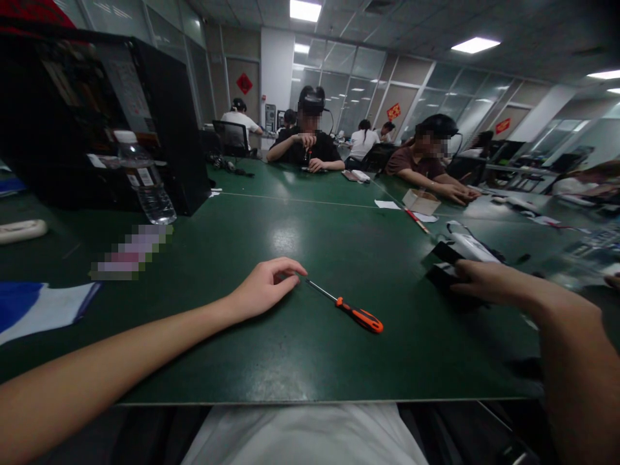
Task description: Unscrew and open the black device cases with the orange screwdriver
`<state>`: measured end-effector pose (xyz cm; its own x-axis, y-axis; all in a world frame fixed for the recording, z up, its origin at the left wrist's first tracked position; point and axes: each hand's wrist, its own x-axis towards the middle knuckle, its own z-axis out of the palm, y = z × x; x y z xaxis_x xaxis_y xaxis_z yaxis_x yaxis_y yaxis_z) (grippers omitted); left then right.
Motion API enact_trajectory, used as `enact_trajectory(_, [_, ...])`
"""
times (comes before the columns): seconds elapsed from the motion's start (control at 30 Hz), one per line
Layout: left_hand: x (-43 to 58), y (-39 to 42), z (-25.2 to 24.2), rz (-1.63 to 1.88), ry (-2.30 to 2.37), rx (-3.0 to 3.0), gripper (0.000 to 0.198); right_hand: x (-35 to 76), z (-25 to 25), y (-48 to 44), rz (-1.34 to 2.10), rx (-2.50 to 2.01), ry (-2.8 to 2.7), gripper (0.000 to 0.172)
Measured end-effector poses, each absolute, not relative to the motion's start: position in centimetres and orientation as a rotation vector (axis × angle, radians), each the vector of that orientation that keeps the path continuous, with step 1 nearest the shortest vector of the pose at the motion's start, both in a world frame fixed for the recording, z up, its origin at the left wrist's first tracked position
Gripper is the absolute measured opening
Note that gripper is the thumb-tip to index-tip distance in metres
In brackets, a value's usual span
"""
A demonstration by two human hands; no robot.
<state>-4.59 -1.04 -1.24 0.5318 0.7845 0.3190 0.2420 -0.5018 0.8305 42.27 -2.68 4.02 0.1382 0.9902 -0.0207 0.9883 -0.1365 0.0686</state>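
My left hand (268, 284) rests on the green table, its fingers loosely curved with a gap between thumb and forefinger. Close by its fingertips is the metal tip of an orange-and-black screwdriver (361, 315), which lies slantwise with its handle toward the lower right. On the right, my right hand (477, 281) is closed on a dark flat object (446, 252), just above the table. Motion blurs that hand, and its fingers partly cover the object, so its kind is unclear. A white item with dark cables (469, 245) lies just behind it.
A clear water bottle (145, 181) stands by a black open-fronted case (169, 129) at the left. A blue-and-white sheet (48, 307) lies near the left edge. Farther back are a small cardboard box (421, 201) and a red stick (415, 219). Two people with headgear work across the table.
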Motion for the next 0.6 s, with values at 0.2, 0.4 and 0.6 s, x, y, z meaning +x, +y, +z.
enact_trajectory(0.2, [-4.6, -1.3, -0.8, 0.928, 0.912, 2.054, 0.026, 30.3, 4.5, -1.1, -0.188, 1.794, 2.549, 0.027])
enact_trajectory(0.4, [-4.8, -1.1, -1.1, 0.981, 0.962, 2.093, 0.059, 21.8, 4.9, -3.4, -0.426, 1.298, 2.949, 0.044])
enact_trajectory(0.6, [-4.9, -1.5, 0.0, 0.824, 0.906, 2.214, 0.034, 22.6, 4.0, -4.7, -0.653, 1.199, 2.912, 0.073])
